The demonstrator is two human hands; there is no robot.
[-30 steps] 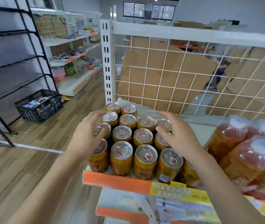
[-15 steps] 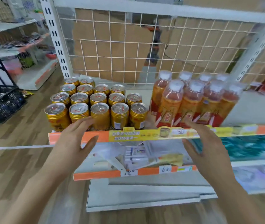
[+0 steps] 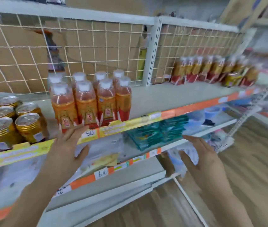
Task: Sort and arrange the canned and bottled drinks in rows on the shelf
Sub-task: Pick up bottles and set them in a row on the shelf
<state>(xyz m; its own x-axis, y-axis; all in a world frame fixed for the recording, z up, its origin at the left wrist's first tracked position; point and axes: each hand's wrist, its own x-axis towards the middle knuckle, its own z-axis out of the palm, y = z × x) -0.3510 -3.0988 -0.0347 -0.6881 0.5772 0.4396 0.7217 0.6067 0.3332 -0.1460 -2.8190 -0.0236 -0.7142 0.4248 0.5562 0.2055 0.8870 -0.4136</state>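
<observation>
Bottles of orange drink (image 3: 90, 100) stand in two rows on the shelf (image 3: 170, 94), with gold cans (image 3: 7, 122) just to their left. The left hand (image 3: 66, 149), fingers straight, is at the shelf's front edge below them. The right hand (image 3: 202, 159) hovers spread and empty, lower down.

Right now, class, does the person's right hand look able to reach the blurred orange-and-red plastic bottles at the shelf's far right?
Probably yes: the right hand is open and empty, and nothing stands between it and the far-right bottles.

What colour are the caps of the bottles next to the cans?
White caps, clearest in the head view.
</observation>
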